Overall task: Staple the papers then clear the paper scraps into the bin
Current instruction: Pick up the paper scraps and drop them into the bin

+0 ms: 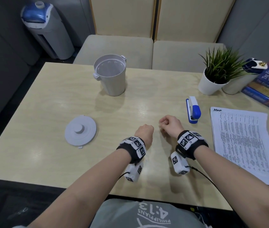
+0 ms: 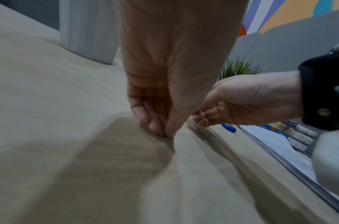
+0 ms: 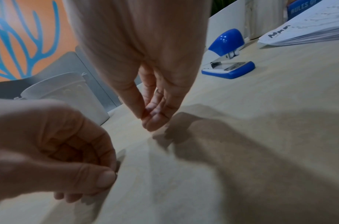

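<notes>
Head view is showing book spines (image 1: 268, 83) at the tabletop's far right corner reading "THE FAITH" and "AMERICAN". Papers (image 1: 244, 143) are lying along the right edge, stapler (image 1: 193, 109) just beside them, bin (image 1: 110, 74) near the far edge, lid (image 1: 80, 130) toward the left. Left hand (image 1: 144, 131) and right hand (image 1: 171, 123) are curling fingertips together over bare mid-tabletop (image 1: 48, 112); whether either is pinching a scrap I cannot tell.

Books (image 1: 268, 89) cut off at head view's right edge. Left hand (image 1: 144, 131) and right hand (image 1: 171, 123) fingertips pinched together; whether they hold any scrap: too small to tell.
</notes>
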{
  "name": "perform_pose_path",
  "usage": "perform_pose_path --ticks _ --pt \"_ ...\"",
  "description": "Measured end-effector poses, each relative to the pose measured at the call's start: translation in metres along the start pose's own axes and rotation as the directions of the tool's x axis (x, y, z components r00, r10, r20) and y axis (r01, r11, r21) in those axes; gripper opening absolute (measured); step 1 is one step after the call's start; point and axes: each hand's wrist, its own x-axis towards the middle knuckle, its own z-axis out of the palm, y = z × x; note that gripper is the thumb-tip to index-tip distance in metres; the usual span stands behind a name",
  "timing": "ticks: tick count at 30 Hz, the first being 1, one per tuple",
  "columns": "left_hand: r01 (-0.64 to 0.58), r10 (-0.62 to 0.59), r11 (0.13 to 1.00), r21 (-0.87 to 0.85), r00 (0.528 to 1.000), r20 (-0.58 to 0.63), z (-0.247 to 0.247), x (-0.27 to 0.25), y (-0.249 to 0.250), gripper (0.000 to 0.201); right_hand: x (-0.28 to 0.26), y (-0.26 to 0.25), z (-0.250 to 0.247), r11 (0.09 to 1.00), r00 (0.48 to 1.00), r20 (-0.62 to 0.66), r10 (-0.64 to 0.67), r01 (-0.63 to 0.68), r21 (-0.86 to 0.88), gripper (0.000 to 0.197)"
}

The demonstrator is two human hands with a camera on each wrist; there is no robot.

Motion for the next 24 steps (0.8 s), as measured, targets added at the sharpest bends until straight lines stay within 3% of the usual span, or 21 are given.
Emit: perform_pose_path --ticks 6,11,17,24 --pt "0.033 -0.057 0.977 -0.21 0.992 -0.11 -0.007 -0.023 -0.045 0.015 0.001 -0.023 0.026 0.997 0.998 0.041 -0.051 0.053 -0.049 0.02" --pt "0.071 -0.166 0.942 -0.328 0.948 -0.273 -0.038 -0.035 -0.09 0.008 0.001 -0.039 0.048 0.964 0.992 0.015 -0.121 0.122 -0.237 0.021" --pt "0.026 -0.187 0.927 -0.374 0.897 -0.402 -0.072 -0.026 -0.103 0.006 0.004 -0.04 0.053 0.861 0.974 0.066 -0.218 0.223 -0.456 0.019" --pt "0.001 -0.15 0.935 -0.355 0.907 -0.393 -0.072 -0.023 -0.099 0.007 0.009 -0.06 0.049 0.658 0.934 0.248 -0.257 0.357 -0.663 0.026"
